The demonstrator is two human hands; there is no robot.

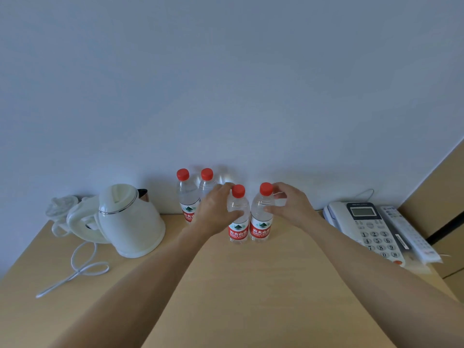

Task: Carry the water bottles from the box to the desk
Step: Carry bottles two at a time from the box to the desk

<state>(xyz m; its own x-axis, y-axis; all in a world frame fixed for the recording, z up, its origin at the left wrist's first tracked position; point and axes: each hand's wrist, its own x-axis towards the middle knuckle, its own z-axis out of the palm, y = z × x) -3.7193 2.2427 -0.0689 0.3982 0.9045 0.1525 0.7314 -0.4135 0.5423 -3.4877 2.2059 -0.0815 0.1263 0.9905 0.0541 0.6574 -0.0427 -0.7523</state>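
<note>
Clear plastic water bottles with red screw caps and red-and-white labels, four in all, upright on the pale wooden desk [251, 285]: a front pair, left one [238, 222] and right one [261, 217], touching side by side, and a rear pair, [187, 197] and [207, 183], against the wall just behind and left of the front pair. Left hand [216, 212] wrapped around the upper body of the front left bottle, thumb across its near face; right hand [288, 204] around the shoulder of the front right bottle, fingers curled, though whether gripping firmly or loosening cannot be told. Probably full, so moderately heavy for the size; thin walls likely to dent under a hard squeeze, smooth plastic a little slippery. Best taken at the upper body below the shoulder, or by the stiffer neck under the cap. No box in view. Rear right bottle partly hidden behind the left hand; water level hard to make out. White electric kettle [130, 219] with loose cord well left of the front pair, grey desk telephone [364, 227] well right.
</note>
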